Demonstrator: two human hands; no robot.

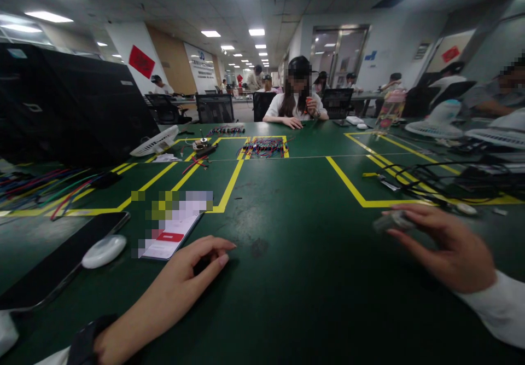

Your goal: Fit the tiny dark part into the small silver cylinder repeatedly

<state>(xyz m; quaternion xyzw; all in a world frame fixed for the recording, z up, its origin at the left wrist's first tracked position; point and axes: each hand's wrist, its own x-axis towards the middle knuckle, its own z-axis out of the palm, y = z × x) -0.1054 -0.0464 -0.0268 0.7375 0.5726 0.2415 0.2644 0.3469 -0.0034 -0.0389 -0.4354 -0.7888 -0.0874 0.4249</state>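
My right hand (455, 247) is raised over the right side of the green table (295, 277). Between its thumb and fingers is a small greyish, partly see-through object (391, 222), too blurred for me to tell its kind. My left hand (197, 266) rests on the tabletop with fingers loosely bent, thumb and forefinger apart, holding nothing. Just beyond it lies a phone (174, 232) with a lit screen, partly pixelated. To its left are a white rounded mouse (104, 250) and a dark flat device (61, 261), which look apart from the hand.
Yellow tape (229, 187) marks sections of the table. Wire bundles (266, 147) lie farther back, with a small motor-like part (200, 145) nearby. Black cables (430, 181) tangle at right. A big black case (69, 102) stands left. A person (297, 94) sits opposite.
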